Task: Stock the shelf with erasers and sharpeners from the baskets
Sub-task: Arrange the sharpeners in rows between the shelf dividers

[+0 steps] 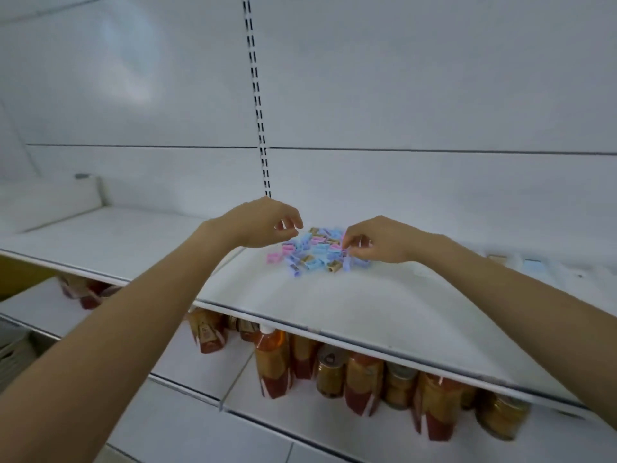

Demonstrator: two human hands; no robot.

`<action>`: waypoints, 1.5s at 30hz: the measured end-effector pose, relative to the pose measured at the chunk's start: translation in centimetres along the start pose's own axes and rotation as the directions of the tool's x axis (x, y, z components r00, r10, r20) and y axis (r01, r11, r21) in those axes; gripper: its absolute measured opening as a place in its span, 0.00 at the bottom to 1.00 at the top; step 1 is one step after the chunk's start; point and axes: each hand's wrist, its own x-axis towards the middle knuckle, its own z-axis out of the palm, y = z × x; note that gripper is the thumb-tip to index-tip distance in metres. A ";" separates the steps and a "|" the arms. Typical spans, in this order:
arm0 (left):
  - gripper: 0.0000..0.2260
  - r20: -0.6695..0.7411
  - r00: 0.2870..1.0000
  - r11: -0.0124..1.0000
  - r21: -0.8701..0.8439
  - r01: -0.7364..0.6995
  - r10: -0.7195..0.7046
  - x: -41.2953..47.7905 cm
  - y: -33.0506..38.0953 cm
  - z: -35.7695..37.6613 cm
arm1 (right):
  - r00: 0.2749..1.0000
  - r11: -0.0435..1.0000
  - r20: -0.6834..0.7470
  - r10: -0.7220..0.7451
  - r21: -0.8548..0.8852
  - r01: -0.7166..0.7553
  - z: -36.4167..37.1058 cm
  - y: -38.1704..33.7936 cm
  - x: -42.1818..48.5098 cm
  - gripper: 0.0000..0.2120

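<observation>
head view | sharpeners (314, 252): small blue, pink and tan pieces in a loose heap, axes every way, mid-depth on the shelf (334, 312) | heap lies between the hands; right hand (374, 242) nearer, grip pinching pieces at its right edge | left hand (263, 225) above far-left edge, grip curled, contents unclear

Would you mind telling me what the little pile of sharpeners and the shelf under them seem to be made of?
The sharpeners: likely moulded plastic, matte pastel blue and pink; a few tan ones could be wood or metal, too blurred to tell. The shelf: probably painted sheet metal, smooth white with a thin front edge.
</observation>
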 end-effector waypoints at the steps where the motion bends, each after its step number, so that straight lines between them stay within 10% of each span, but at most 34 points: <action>1: 0.09 0.006 1.000 1.000 -0.017 0.011 -0.011 -0.4 -1.2 0.4 | 1.000 1.000 -0.002 0.015 0.005 -0.015 0.3 -0.3 0.5 0.10; 23: 0.09 0.118 0.993 0.986 -0.164 0.005 0.014 4.2 -10.3 7.4 | 0.999 0.999 0.044 0.014 -0.030 -0.013 3.3 -1.2 16.9 0.13; 33: 0.11 -0.075 0.996 0.938 -0.338 -0.072 0.049 6.2 -14.3 7.0 | 0.975 0.994 0.200 0.101 -0.069 -0.089 5.3 -1.4 20.0 0.19; 45: 0.10 -0.232 0.966 0.785 -0.575 -0.231 0.114 6.5 -19.0 6.5 | 0.988 0.975 -0.115 0.100 0.208 -0.074 5.2 -4.8 19.2 0.23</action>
